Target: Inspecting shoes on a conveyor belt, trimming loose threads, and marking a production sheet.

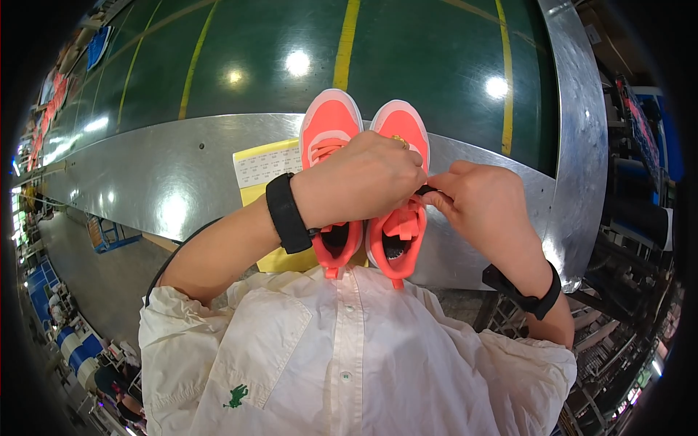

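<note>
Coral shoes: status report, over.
Left hand over coral shoes; right hand seemingly pinching small dark item. Shoes upright, side by side. Left hand hides part of both.

One coral shoe (402,125) is partly hidden under the left hand (371,176). A dark piece (425,190) at the right hand (476,195) is too small to be identified. Beyond both, the green belt (422,54) is cut off.
</note>
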`<action>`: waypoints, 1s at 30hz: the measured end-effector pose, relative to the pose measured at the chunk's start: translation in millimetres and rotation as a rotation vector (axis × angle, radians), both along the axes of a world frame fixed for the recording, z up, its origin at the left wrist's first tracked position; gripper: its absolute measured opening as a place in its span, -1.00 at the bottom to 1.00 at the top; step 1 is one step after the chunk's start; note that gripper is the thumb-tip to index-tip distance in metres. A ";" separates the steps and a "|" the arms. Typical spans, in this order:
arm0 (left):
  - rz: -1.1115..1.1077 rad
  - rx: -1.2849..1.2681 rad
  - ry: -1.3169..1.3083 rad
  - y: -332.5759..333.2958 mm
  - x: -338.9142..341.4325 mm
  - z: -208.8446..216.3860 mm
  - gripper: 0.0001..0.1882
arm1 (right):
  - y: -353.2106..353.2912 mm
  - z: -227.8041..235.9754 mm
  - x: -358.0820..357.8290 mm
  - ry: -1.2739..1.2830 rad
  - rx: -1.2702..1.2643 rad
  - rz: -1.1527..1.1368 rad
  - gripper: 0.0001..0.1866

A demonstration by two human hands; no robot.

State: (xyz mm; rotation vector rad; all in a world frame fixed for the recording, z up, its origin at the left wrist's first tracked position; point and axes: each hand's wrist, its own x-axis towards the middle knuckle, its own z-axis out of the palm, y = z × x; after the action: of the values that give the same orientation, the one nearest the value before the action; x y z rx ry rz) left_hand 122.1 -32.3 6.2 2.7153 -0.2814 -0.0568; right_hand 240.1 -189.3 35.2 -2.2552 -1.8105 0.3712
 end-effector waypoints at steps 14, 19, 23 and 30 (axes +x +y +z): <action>0.345 -0.264 -0.179 26.4 -8.9 16.4 -0.88 | -18.8 -10.5 -3.6 0.323 0.125 -0.235 -0.85; 0.901 0.166 -0.565 76.2 -61.1 17.5 -0.85 | -64.7 -43.4 -6.0 0.644 0.211 -0.708 -0.79; 0.993 0.059 0.030 76.8 -113.5 27.5 -0.85 | -63.6 -50.3 -13.4 0.762 0.245 -0.783 -0.78; 1.102 -0.312 -0.015 46.0 -139.2 3.2 -0.86 | -5.4 -13.3 -33.2 0.585 0.256 -0.440 -0.63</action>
State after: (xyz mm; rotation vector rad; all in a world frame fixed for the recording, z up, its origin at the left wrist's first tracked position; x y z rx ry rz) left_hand -17.0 13.8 9.4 2.2048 1.0967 0.2914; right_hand 206.9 -194.7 21.8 -2.0047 -0.9852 0.5945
